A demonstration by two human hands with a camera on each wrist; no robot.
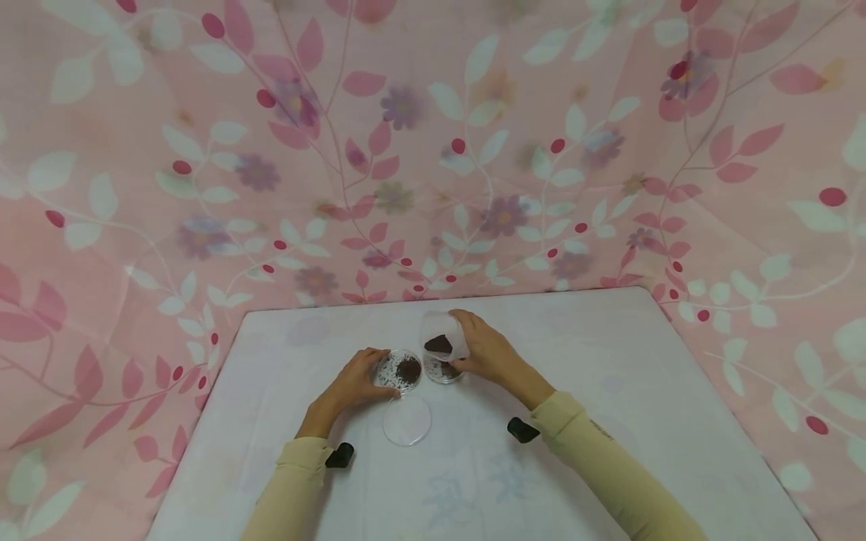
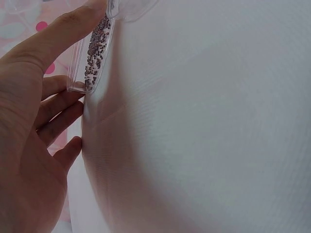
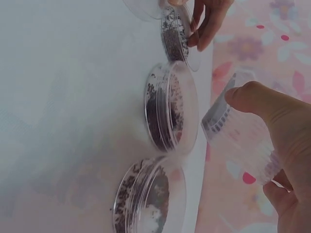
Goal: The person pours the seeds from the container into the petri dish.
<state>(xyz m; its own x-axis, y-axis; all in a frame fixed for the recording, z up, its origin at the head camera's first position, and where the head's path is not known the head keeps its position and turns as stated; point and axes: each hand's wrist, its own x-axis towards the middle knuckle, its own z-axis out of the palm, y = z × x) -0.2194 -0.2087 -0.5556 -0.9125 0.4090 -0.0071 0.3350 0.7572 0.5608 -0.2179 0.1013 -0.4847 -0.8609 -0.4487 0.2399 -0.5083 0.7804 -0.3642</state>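
My left hand [image 1: 358, 382] holds a clear petri dish [image 1: 388, 373] by its rim, thumb on the near side and fingers on the far side. Dark granules [image 2: 97, 48] lie scattered in it, with a denser heap. My right hand [image 1: 490, 352] grips a clear plastic cup [image 3: 245, 138], its thumb [image 3: 252, 97] across the side. Dark material [image 1: 438, 345] shows inside the tilted cup. The cup overlaps a second petri dish [image 3: 150, 111], which also contains dark granules. A third dish [image 3: 119, 213] with dark bits stands beside that one in the right wrist view.
A clear round lid [image 1: 407, 422] lies flat on the white-covered table [image 1: 473, 488], just in front of the dishes. Behind the table hangs a pink floral cloth [image 1: 433, 150]. Small black devices [image 1: 340, 455] sit at both wrists.
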